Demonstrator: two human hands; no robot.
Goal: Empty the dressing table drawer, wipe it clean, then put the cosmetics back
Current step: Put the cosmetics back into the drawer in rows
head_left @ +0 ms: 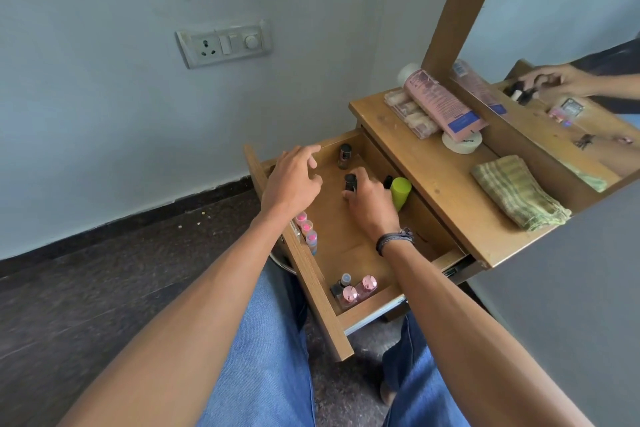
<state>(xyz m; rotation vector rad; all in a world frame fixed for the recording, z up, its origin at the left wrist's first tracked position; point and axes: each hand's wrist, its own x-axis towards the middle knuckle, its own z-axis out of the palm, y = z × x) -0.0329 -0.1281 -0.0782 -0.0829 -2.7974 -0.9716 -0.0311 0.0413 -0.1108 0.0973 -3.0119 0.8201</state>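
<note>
The wooden drawer (311,274) is pulled out over my lap. My right hand (372,204) is inside it, fingers closed around a small dark-capped bottle (350,182) standing on the drawer floor. My left hand (294,180) hovers open above the drawer's left part, holding nothing. Another dark bottle (344,155) stands at the far end. A green-capped container (400,191) lies beside my right hand. Pink-topped tubes (307,231) line the front wall. Pink-capped bottles (356,289) stand in the near corner.
On the dressing table top (446,191) lie a folded green checked cloth (519,192), a pink tube (446,104), a clear case and a white round jar (462,144). A mirror (571,55) rises behind. Wall and switch plate (223,43) stand to the left.
</note>
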